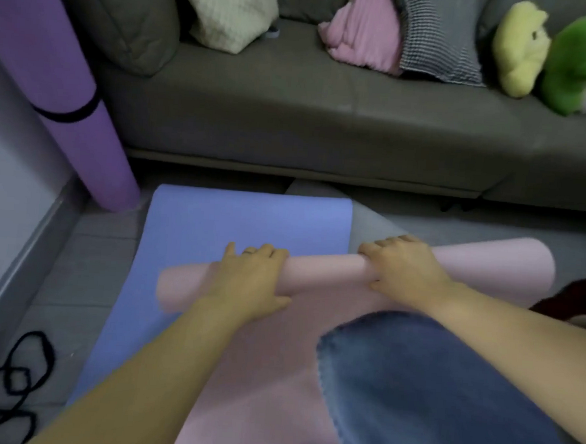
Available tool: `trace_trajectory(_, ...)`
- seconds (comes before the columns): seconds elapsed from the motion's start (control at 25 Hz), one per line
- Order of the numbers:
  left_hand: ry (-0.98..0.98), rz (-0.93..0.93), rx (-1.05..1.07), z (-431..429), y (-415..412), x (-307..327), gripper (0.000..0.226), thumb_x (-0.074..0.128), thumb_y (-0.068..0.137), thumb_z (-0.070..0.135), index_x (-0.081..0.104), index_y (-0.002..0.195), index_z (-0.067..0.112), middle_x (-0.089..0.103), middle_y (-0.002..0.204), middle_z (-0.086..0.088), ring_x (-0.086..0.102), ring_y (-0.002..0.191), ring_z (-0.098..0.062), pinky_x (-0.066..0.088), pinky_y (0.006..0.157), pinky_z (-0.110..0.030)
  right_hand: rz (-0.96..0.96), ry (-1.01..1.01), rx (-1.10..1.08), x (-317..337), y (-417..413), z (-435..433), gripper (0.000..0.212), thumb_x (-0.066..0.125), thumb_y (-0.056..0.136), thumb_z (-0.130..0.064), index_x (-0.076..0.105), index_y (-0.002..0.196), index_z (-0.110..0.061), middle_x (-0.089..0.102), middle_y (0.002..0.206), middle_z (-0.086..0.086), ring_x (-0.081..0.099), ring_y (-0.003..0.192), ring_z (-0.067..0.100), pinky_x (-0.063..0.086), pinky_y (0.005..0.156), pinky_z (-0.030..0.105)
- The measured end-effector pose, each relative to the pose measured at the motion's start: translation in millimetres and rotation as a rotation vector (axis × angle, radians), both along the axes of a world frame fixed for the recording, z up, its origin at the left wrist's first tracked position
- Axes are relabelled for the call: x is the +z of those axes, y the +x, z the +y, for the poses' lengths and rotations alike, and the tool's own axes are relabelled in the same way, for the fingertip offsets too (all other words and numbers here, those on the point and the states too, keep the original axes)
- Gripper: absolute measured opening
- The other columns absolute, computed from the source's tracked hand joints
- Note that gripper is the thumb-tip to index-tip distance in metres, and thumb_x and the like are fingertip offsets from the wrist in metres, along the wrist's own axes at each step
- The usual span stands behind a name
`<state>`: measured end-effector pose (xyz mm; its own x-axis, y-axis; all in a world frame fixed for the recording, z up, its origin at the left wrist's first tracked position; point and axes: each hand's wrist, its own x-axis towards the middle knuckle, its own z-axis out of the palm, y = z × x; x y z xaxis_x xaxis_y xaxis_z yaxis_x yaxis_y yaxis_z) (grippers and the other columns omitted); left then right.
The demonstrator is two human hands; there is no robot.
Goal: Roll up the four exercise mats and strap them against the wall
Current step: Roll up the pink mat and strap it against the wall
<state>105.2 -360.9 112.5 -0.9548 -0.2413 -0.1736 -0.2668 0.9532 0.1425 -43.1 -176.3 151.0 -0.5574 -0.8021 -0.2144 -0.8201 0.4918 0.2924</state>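
A pink mat [326, 270] lies partly rolled across the floor in front of me, its flat part running under my knee. My left hand [247, 280] grips the roll near its left end, fingers curled over the top. My right hand [402, 266] grips the roll further right, fingers wrapped over it. Under the pink mat a blue mat [237, 218] lies flat, and a grey mat [370, 226] shows beneath it on the right. A purple mat [62, 98], rolled and bound with a black strap [68, 113], leans against the wall at the left.
Several black straps [7, 386] lie loose on the floor at the lower left beside the wall's skirting. A grey sofa [308, 119] with cushions and plush toys stands just beyond the mats. My knee in blue jeans [428, 395] rests on the pink mat.
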Motion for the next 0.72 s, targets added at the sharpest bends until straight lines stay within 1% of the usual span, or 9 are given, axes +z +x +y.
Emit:
trace_trajectory(0.08,0.080,0.042,-0.109,32.3,-24.0,9.8,0.064,0.059,0.080,0.054,0.037,0.135,0.029,0.048,0.131,0.003,0.049,0.119,-0.022,0.029,0.103,-0.040,-0.024,-0.050,0.022,0.0,5.0,16.9,0.037,0.060,0.082,-0.037,0.053,0.115,-0.023,0.064,0.113,-0.001,0.058,0.106,0.024,0.037,0.090,0.033)
trace_trajectory(0.16,0.139,0.060,-0.137,63.6,-39.8,14.0,0.055,0.060,0.077,0.055,0.045,0.126,0.033,0.055,0.122,0.007,0.055,0.109,-0.020,0.038,0.085,-0.033,-0.096,-0.086,0.038,-0.1,5.0,34.6,0.041,0.063,0.081,-0.040,0.052,0.117,-0.024,0.062,0.114,-0.001,0.057,0.106,0.023,0.037,0.088,0.033)
trace_trajectory(0.2,0.137,0.057,-0.133,76.4,-45.3,14.9,0.050,0.059,0.076,0.055,0.048,0.120,0.033,0.058,0.117,0.008,0.057,0.104,-0.019,0.039,0.078,-0.032,-0.192,-0.074,0.020,1.4,0.6,46.0,0.045,0.066,0.079,-0.040,0.051,0.118,-0.025,0.060,0.114,-0.002,0.057,0.106,0.023,0.040,0.086,0.032)
trace_trajectory(0.28,0.064,0.036,-0.112,100.5,-55.3,14.8,0.041,0.059,0.077,0.053,0.051,0.110,0.031,0.062,0.110,0.007,0.059,0.099,-0.021,0.037,0.070,-0.031,-0.452,0.027,-0.088,4.1,-19.6,77.4,0.056,0.074,0.074,-0.033,0.049,0.123,-0.024,0.059,0.117,-0.001,0.057,0.106,0.023,0.042,0.077,0.030)
trace_trajectory(0.36,-0.032,0.048,-0.070,122.7,-66.2,15.1,0.035,0.059,0.079,0.048,0.052,0.107,0.029,0.063,0.109,0.006,0.059,0.099,-0.021,0.034,0.070,-0.030,-0.567,0.144,-0.178,0.4,-45.4,110.6,0.058,0.077,0.073,-0.025,0.050,0.124,-0.019,0.059,0.117,0.005,0.056,0.103,0.025,0.038,0.071,0.027)
trace_trajectory(0.4,-0.070,0.055,-0.039,138.4,-73.5,17.6,0.033,0.059,0.080,0.046,0.052,0.108,0.029,0.063,0.109,0.006,0.059,0.100,-0.021,0.034,0.071,-0.031,-0.562,0.131,-0.190,-2.5,-58.3,128.9,0.052,0.075,0.075,-0.021,0.051,0.121,-0.018,0.060,0.115,0.006,0.057,0.100,0.025,0.040,0.070,0.028)
trace_trajectory(0.48,-0.136,0.067,0.031,164.7,-85.0,23.8,0.033,0.059,0.082,0.044,0.051,0.110,0.030,0.061,0.111,0.006,0.058,0.102,-0.020,0.035,0.077,-0.032,-0.482,-0.015,-0.165,-6.8,-76.9,151.9,0.039,0.067,0.077,-0.017,0.053,0.114,-0.019,0.062,0.109,0.007,0.059,0.097,0.026,0.045,0.072,0.031)
trace_trajectory(0.6,-0.200,0.004,0.131,201.3,-97.3,37.7,0.041,0.059,0.082,0.046,0.047,0.118,0.031,0.056,0.116,0.005,0.055,0.107,-0.020,0.036,0.086,-0.033,-0.317,-0.151,-0.042,-9.8,-96.4,175.9,0.034,0.058,0.082,-0.014,0.053,0.115,-0.020,0.063,0.111,0.008,0.059,0.102,0.030,0.039,0.077,0.032)
trace_trajectory(0.72,-0.271,-0.101,0.101,219.4,-115.0,47.7,0.049,0.059,0.083,0.049,0.043,0.126,0.031,0.051,0.121,0.004,0.052,0.111,-0.020,0.034,0.091,-0.034,-0.316,-0.210,-0.038,-19.3,-110.4,195.1,0.030,0.057,0.084,-0.014,0.052,0.114,-0.018,0.064,0.111,0.009,0.058,0.104,0.032,0.038,0.081,0.034)
